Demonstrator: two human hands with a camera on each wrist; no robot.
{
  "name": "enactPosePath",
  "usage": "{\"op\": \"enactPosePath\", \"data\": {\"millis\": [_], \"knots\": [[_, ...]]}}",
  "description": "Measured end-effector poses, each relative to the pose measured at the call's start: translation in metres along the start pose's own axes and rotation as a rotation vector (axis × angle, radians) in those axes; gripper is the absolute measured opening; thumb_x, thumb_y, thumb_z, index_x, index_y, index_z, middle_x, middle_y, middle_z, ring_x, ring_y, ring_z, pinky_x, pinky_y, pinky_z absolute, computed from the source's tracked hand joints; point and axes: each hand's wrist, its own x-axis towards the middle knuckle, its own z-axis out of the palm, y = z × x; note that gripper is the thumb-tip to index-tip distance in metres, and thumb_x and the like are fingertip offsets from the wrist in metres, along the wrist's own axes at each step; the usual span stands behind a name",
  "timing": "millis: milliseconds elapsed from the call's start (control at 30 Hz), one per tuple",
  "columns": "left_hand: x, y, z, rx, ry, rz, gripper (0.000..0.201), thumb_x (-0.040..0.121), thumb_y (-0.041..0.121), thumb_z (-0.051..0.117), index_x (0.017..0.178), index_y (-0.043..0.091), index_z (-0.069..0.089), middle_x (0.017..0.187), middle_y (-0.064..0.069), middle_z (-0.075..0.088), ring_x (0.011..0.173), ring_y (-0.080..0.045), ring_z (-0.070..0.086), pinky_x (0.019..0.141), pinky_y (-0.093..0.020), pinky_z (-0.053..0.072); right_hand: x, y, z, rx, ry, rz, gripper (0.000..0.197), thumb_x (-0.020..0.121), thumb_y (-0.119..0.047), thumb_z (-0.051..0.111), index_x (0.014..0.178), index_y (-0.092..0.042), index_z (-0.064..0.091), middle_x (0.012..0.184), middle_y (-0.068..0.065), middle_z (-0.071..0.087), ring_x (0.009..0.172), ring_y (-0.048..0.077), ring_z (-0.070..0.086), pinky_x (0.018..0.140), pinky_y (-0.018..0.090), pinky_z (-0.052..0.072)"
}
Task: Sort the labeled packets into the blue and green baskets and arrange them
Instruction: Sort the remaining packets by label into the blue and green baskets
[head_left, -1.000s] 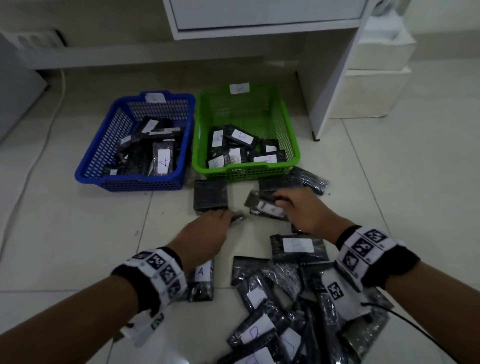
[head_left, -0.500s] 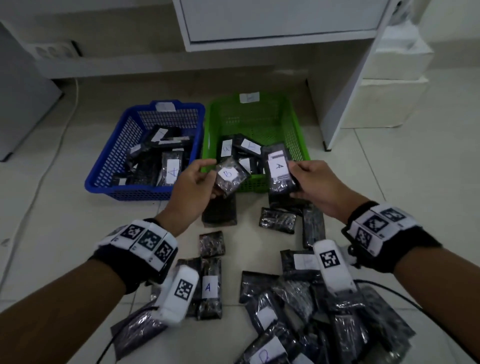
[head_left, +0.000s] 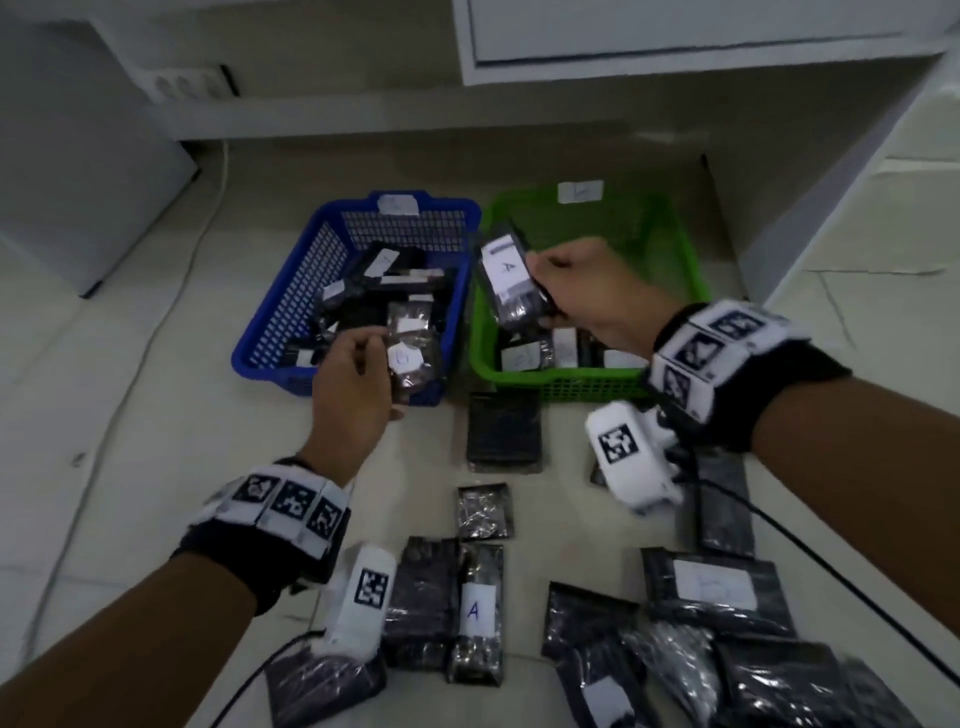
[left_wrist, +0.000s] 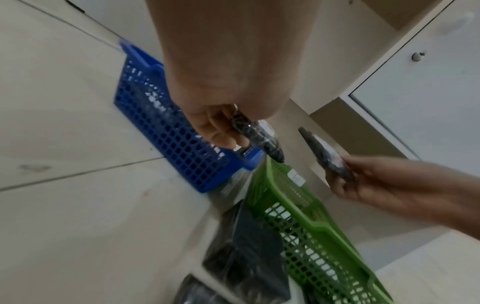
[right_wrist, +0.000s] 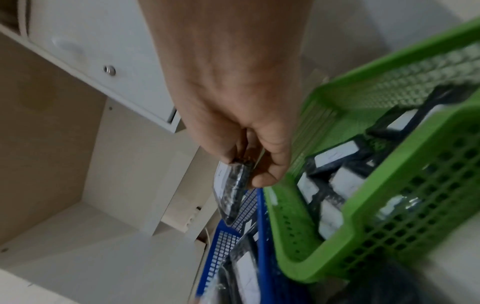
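Note:
My left hand (head_left: 353, 379) pinches a small dark packet labeled B (head_left: 410, 364) over the near right corner of the blue basket (head_left: 291, 312); the left wrist view shows that packet (left_wrist: 257, 137) edge-on between thumb and fingers. My right hand (head_left: 587, 291) holds a dark packet labeled A (head_left: 506, 280) above the seam between the blue basket and the green basket (head_left: 685, 270). Seen from the right wrist, this packet (right_wrist: 233, 191) hangs from my fingers above the blue rim. Both baskets hold several labeled packets.
Loose dark packets (head_left: 504, 431) lie on the tiled floor in front of the baskets, with a heap (head_left: 717, 649) at the near right and one labeled A (head_left: 475, 613) near my left wrist. A white cabinet (head_left: 675, 36) stands behind the baskets.
Both hands picked packets off the floor and raised them toward the baskets. The right hand's A packet moved left toward the blue basket; the left hand's B packet sits over that basket's near corner.

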Motion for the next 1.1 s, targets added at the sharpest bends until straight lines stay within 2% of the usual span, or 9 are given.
{"op": "enactPosePath", "data": {"millis": [133, 267, 333, 500, 633, 767, 900, 1000, 1100], "knots": [[-0.025, -0.036, -0.021, -0.041, 0.007, -0.054, 0.021, 0.106, 0.029, 0.049, 0.121, 0.019, 0.06, 0.096, -0.004, 0.067, 0.07, -0.025, 0.072, 0.05, -0.032, 0.057, 0.035, -0.024, 0.062, 0.142, -0.05, 0.066, 0.027, 0.101, -0.01, 0.05, 0.114, 0.011, 0.06, 0.113, 0.023, 0.066, 0.074, 0.02, 0.065, 0.054, 0.027, 0.059], [-0.034, -0.048, -0.029, -0.165, -0.026, -0.117, 0.023, 0.105, 0.013, 0.052, 0.126, 0.015, 0.058, 0.103, -0.003, 0.06, 0.068, -0.007, 0.07, 0.058, -0.026, 0.06, 0.057, -0.022, 0.084, -0.094, -0.234, 0.103, 0.038, 0.098, 0.0, 0.043, 0.136, 0.007, 0.046, 0.136, 0.022, 0.055, 0.098, 0.023, 0.065, 0.093, 0.034, 0.055], [-0.034, -0.041, -0.023, -0.224, -0.067, -0.128, 0.026, 0.105, 0.009, 0.051, 0.128, 0.018, 0.056, 0.108, -0.004, 0.058, 0.081, -0.019, 0.073, 0.064, -0.028, 0.06, 0.058, -0.018, 0.075, -0.182, -0.128, 0.026, 0.038, 0.096, 0.001, 0.046, 0.134, 0.008, 0.049, 0.134, 0.026, 0.055, 0.115, 0.033, 0.061, 0.099, 0.042, 0.052], [-0.016, 0.008, 0.024, -0.252, -0.174, 0.012, 0.027, 0.101, 0.008, 0.057, 0.127, 0.018, 0.059, 0.106, -0.004, 0.068, 0.077, -0.016, 0.069, 0.063, -0.03, 0.06, 0.028, 0.002, 0.019, -0.125, 0.138, -0.136, 0.028, 0.088, 0.004, 0.051, 0.089, -0.017, 0.068, 0.101, 0.009, 0.072, 0.09, 0.023, 0.069, 0.085, 0.039, 0.059], [0.005, 0.047, 0.088, -0.097, -0.277, 0.142, 0.018, 0.094, 0.03, 0.064, 0.112, 0.033, 0.068, 0.111, 0.0, 0.073, 0.097, -0.022, 0.073, 0.084, -0.045, 0.061, -0.004, 0.026, -0.047, -0.35, 0.213, -0.189, 0.025, 0.09, -0.001, 0.053, 0.1, -0.013, 0.072, 0.096, 0.002, 0.069, 0.086, 0.012, 0.06, 0.082, 0.023, 0.049], [0.007, 0.074, 0.145, 0.081, -0.419, 0.192, 0.035, 0.099, 0.011, 0.06, 0.133, 0.018, 0.062, 0.129, -0.004, 0.066, 0.115, -0.016, 0.064, 0.096, -0.034, 0.056, -0.043, 0.059, -0.094, -0.529, 0.259, -0.205, 0.023, 0.086, 0.003, 0.058, 0.096, -0.008, 0.074, 0.084, -0.001, 0.065, 0.084, 0.013, 0.064, 0.078, 0.016, 0.049], [-0.016, 0.08, 0.139, 0.184, -0.331, 0.403, 0.026, 0.094, 0.016, 0.064, 0.116, 0.028, 0.071, 0.109, 0.013, 0.07, 0.079, -0.001, 0.065, 0.067, -0.018, 0.052, -0.077, 0.084, -0.111, -0.62, 0.262, -0.219, 0.015, 0.076, -0.001, 0.072, 0.085, -0.011, 0.079, 0.076, -0.004, 0.068, 0.07, 0.002, 0.06, 0.064, -0.005, 0.036], [-0.044, 0.063, 0.107, 0.372, -0.369, 0.681, 0.008, 0.09, 0.027, 0.067, 0.098, 0.027, 0.066, 0.085, 0.014, 0.065, 0.072, -0.006, 0.06, 0.062, -0.024, 0.051, -0.101, 0.101, -0.096, -0.671, 0.113, -0.176, 0.014, 0.072, -0.007, 0.079, 0.084, -0.015, 0.08, 0.078, -0.002, 0.074, 0.066, 0.001, 0.062, 0.065, -0.003, 0.039], [-0.062, 0.022, 0.074, 0.785, -0.454, 0.871, 0.022, 0.086, 0.046, 0.064, 0.1, 0.029, 0.061, 0.09, 0.009, 0.063, 0.086, -0.015, 0.056, 0.066, -0.032, 0.051, -0.112, 0.119, -0.066, -0.898, -0.105, -0.112, 0.014, 0.076, -0.021, 0.079, 0.088, -0.014, 0.077, 0.09, 0.004, 0.075, 0.084, 0.017, 0.068, 0.072, 0.02, 0.049]]}}
